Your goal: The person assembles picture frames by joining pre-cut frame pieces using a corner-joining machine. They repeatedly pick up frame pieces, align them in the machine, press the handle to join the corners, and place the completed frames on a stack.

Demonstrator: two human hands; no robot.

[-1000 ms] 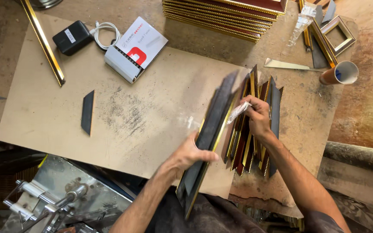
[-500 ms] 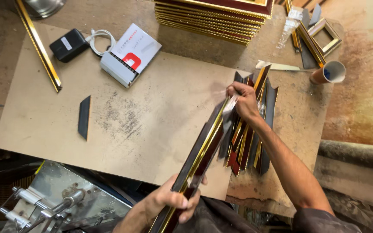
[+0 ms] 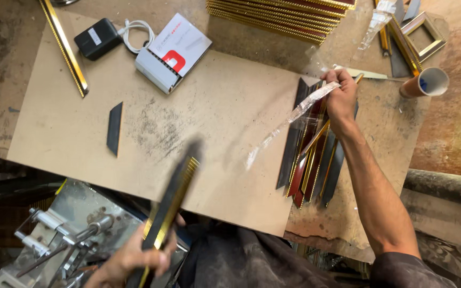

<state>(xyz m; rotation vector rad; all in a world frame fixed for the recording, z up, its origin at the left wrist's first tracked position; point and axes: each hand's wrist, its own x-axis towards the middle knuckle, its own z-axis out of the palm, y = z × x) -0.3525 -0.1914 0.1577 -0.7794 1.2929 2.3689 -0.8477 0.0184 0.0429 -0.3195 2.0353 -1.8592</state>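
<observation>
Fibreboard sheet (image 3: pixel 188 122) covers most of the table (image 3: pixel 454 144), largely bare in its middle. At the far edge lies a stack of gold-edged mouldings (image 3: pixel 278 16). On the sheet's right side rests a bundle of cut moulding pieces (image 3: pixel 310 154), dark red, black and gold, side by side. The right hand (image 3: pixel 341 98) is closed above their far ends, pinching a clear plastic strip (image 3: pixel 289 120) that trails toward the middle. The left hand (image 3: pixel 134 258), near the body, grips one black-and-gold moulding piece (image 3: pixel 172 200), blurred and tilted over the sheet's near edge. A white box (image 3: pixel 173 52) sits beside a black adapter (image 3: pixel 98 38). An orange cup (image 3: pixel 425 82) lies on its side at right, something blue inside. A small black offcut (image 3: pixel 114 128) lies alone.
</observation>
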